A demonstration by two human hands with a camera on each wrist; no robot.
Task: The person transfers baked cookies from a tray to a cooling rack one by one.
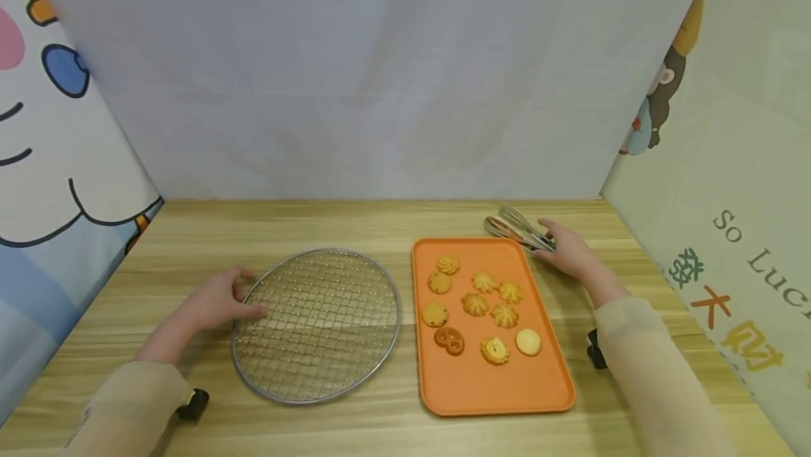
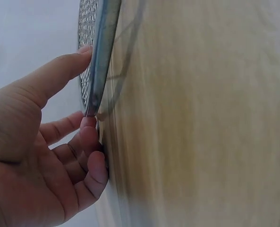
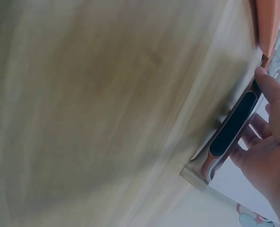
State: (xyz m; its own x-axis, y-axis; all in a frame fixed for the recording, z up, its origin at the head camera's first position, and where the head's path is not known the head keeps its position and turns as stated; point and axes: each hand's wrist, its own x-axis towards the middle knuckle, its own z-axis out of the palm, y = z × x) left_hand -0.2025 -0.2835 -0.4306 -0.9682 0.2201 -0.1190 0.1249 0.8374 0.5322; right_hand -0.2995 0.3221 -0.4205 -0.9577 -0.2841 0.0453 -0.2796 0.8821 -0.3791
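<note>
My left hand (image 1: 215,300) is at the left edge of a round wire cooling rack (image 1: 322,324). In the left wrist view the thumb lies over the metal rim (image 2: 102,56), and curled fingers meet it from the other side. At the back right, my right hand (image 1: 572,254) holds metal tongs (image 1: 503,227) by the handle end, their two heads pointing back and left. The right wrist view shows a dark inset (image 3: 234,124) along the tongs' handle, thumb on one side and fingers on the other.
Between the hands, an orange tray (image 1: 491,390) holds several cookies, among them a pretzel-shaped one (image 1: 449,340) and a plain round one (image 1: 528,341). The tongs lie close to its back right corner. A pale curtain (image 1: 380,91) hangs behind the wooden table (image 1: 285,221).
</note>
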